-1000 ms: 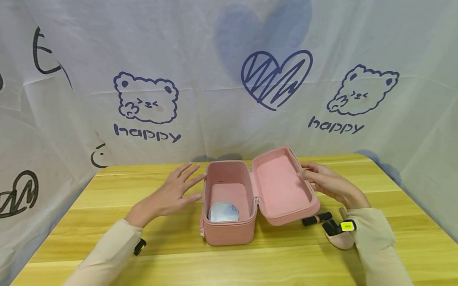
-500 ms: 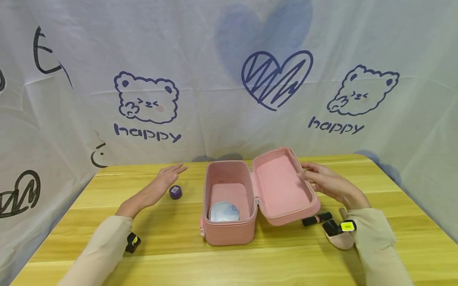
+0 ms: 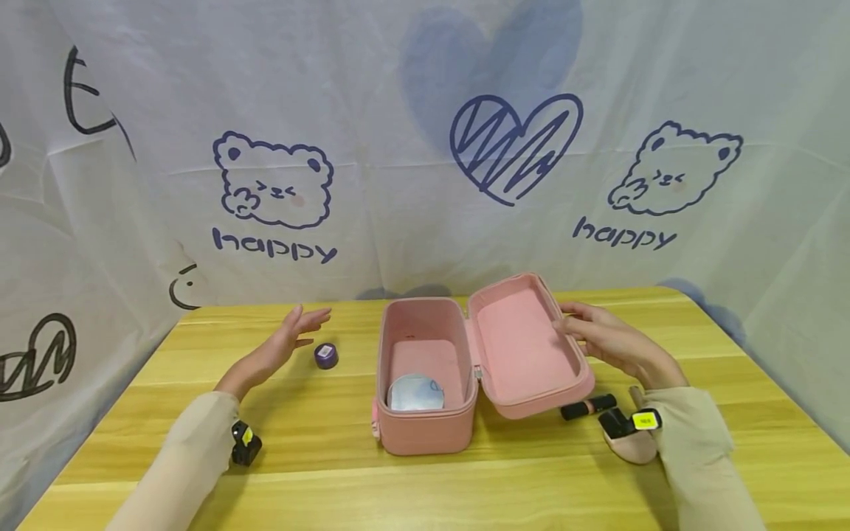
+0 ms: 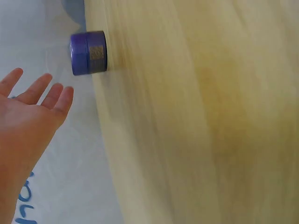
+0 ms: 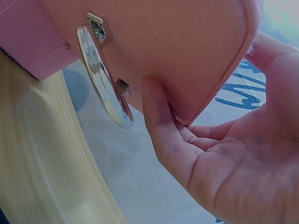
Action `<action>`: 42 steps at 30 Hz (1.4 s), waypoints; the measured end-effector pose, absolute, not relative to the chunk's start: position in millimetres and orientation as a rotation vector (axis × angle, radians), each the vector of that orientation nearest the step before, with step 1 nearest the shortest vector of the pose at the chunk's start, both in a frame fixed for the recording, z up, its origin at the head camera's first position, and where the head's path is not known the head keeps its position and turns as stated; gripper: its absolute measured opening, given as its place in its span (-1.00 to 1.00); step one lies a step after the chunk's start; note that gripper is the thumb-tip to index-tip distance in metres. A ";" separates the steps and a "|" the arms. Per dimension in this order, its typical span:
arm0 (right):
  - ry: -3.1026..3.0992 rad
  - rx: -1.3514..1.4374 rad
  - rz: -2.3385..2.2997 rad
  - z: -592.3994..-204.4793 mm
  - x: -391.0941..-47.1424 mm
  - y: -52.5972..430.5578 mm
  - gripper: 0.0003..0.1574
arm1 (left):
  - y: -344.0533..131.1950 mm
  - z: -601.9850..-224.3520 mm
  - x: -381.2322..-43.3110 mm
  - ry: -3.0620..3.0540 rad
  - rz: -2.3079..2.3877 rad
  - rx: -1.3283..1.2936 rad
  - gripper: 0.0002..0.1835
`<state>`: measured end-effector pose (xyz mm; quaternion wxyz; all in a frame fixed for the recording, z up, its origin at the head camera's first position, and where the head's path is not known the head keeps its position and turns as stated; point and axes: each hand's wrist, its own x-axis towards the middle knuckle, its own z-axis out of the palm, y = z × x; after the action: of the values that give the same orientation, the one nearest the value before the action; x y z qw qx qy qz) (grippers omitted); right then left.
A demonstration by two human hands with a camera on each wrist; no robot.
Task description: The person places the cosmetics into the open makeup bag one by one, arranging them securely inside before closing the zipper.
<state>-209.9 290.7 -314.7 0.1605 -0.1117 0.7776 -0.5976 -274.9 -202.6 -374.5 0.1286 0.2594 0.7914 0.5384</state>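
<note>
A pink vanity case (image 3: 426, 434) stands on the table with its lid (image 3: 524, 346) swung out to the right. My right hand (image 3: 614, 341) holds the lid's outer edge, thumb on the inside. The right wrist view shows fingers on the lid's outer face (image 5: 187, 37), beside its shiny metal handle (image 5: 100, 74). Inside the case lies a round silvery disc (image 3: 416, 394), perhaps a mirror. To the left, a small purple jar (image 3: 326, 356) stands on the table. My left hand (image 3: 274, 346) hovers beside the jar, fingers extended, holding nothing; the left wrist view shows the jar (image 4: 88, 52) apart from the fingertips.
A black tube (image 3: 588, 407) with a pink band lies right of the case. Near the right wrist is a rounded beige item (image 3: 635, 448), partly hidden by the wrist camera. A printed cloth (image 3: 398, 221) hangs behind the table (image 3: 372, 490).
My left hand has drawn away leftward from the case, past the purple jar, which now shows on the table. My right hand and the lid have stayed put.
</note>
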 end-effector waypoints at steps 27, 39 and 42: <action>2.226 -0.326 -1.700 -315.2 -210.3 291.3 -0.14 | -208.5 -399.0 -289.3 2.473 1.266 0.551 -0.15; 2.222 -0.331 -1.702 -315.0 -209.5 291.5 -0.12 | -197.2 -398.4 -290.7 2.589 1.180 0.573 -0.22; 2.209 -0.333 -1.714 -315.1 -209.4 291.5 -0.13 | -194.8 -397.2 -290.1 2.618 1.163 0.576 -0.25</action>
<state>-209.4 291.5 -315.1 0.1619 -0.1168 0.7741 -0.6007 -290.1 -194.8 -397.2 0.1095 0.1959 0.8906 0.3955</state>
